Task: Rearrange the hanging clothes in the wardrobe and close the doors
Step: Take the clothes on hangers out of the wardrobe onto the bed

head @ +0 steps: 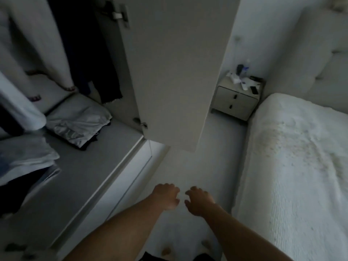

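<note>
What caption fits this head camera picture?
Two bare hands, left hand and right hand, hover empty before the open white wardrobe door.

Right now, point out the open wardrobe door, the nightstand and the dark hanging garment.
wardrobe door (175,76), head view, middle of its white panel.
nightstand (233,102), head view, on its drawer front.
dark hanging garment (90,59), head view, mid-length of the cloth.

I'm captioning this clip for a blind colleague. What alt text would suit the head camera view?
A person's two bare hands, left hand and right hand, hang loosely curled and hold nothing, over a pale floor beside an open wardrobe door. Light and dark clothes hang inside above folded laundry; a white bed and cluttered nightstand stand to the right.
</note>
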